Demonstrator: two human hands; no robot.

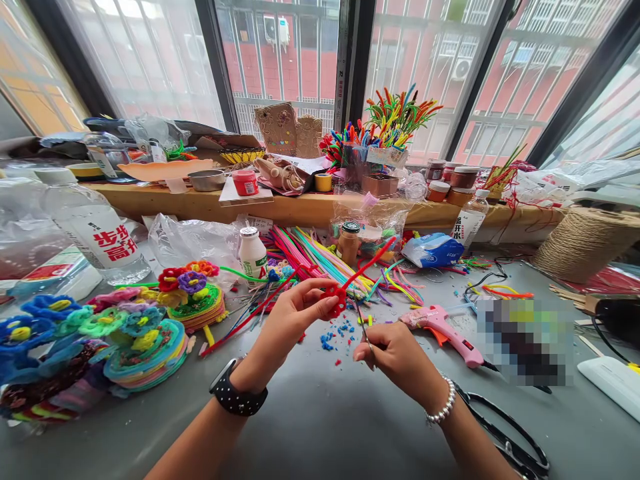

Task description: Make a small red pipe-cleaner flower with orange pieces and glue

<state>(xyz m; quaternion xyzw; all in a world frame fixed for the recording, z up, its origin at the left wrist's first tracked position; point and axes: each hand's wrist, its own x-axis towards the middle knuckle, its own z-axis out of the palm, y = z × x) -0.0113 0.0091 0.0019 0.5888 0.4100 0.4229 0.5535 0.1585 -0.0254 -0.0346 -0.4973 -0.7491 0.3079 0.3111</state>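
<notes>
Between the thumb and fingers of my left hand (293, 317) is a red pipe cleaner (371, 262), bent into a small flower-like shape with one long straight end pointing up to the right. My right hand (400, 357) grips small metal scissors (363, 321), fingers in the handles, blades pointing up close to the red piece. Whether the blades touch it I cannot tell. Below lie blue and red fuzz clippings (329, 341). At the left sit finished pipe-cleaner flowers (103, 320) and coiled pastel discs (145, 363).
Behind my hands lies a bundle of coloured pipe cleaners (310, 250). A pink glue gun (445, 327) rests on the right, near black-framed glasses (515, 413) and a twine spool (583, 243). Bottles (95, 233) and a white jar (253, 253) stand left. A crowded wooden ledge (295, 208) runs along the windows.
</notes>
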